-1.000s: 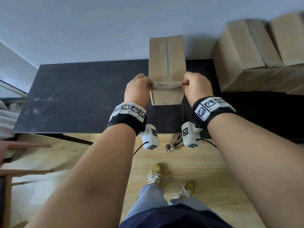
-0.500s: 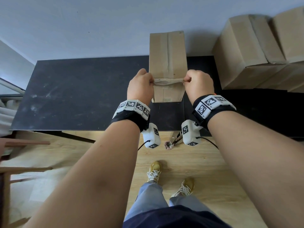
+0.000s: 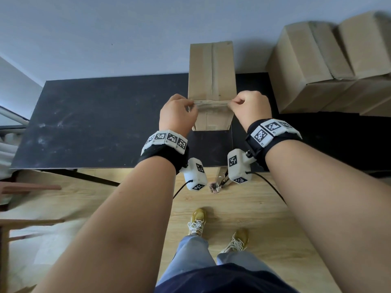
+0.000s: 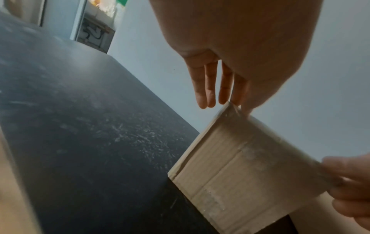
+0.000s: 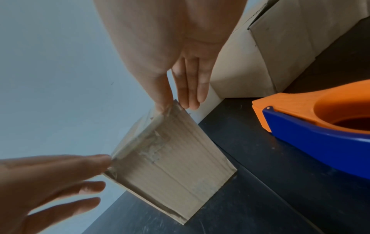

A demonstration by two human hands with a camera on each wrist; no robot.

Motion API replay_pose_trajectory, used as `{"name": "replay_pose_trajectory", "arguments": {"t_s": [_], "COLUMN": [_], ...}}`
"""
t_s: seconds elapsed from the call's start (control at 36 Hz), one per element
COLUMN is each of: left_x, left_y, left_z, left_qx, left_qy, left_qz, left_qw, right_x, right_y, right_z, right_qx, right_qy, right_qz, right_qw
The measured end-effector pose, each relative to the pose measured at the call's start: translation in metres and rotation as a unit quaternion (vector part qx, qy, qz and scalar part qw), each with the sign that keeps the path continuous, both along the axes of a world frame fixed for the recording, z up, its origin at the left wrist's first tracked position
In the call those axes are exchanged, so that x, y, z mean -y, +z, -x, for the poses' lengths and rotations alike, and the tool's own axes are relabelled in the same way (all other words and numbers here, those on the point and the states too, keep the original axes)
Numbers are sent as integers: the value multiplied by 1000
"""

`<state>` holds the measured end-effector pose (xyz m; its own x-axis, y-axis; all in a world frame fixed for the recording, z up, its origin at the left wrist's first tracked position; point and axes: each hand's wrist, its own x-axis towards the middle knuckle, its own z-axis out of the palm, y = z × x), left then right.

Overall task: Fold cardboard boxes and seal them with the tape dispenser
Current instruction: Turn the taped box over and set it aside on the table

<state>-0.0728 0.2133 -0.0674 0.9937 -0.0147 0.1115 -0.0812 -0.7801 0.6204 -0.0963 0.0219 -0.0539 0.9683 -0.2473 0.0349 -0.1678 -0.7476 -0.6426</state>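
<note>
A tall cardboard box stands on the black table against the wall. A strip of clear tape stretches across the near top edge of the box. My left hand pinches the tape's left end at the box corner, where its fingertips show close up. My right hand pinches the right end, thumb and fingers on the tape. The orange and blue tape dispenser lies on the table right of the box, untouched.
Stacked sealed cardboard boxes fill the table's back right, close to my right hand. The table's left half shows only white scuffs. A wooden chair stands on the floor at the left. My feet are near the table edge.
Both hands have carried the tape a little away from me over the box's near top edge. The strip sagged before and is now pulled straight and flat.
</note>
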Motion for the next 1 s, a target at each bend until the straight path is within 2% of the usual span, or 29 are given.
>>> {"name": "replay_pose_trajectory", "arguments": {"t_s": [0.17, 0.36, 0.61, 0.78, 0.92, 1.0], "left_x": [-1, 3, 2, 7, 8, 9], "left_y": [-2, -2, -6, -13, -18, -17], "left_z": [-3, -6, -12, -10, -9, -7], "left_qx": [4, 3, 37, 119, 136, 120], "left_qy": [-11, -24, -40, -69, -52, -32], "left_qz": [-35, -41, -49, -128, -147, -142], "left_qw": [999, 999, 997, 982, 978, 982], "right_x": [3, 1, -5, -6, -11, -17], "right_y": [-4, -9, -16, -19, -14, -10], "right_z": [-5, -7, 1, 3, -1, -5], "right_qx": [1, 21, 59, 72, 50, 24], "right_qy": [22, 63, 55, 52, 24, 20], "right_qz": [32, 133, 154, 156, 118, 147], "right_qw": [999, 989, 985, 984, 991, 989]}}
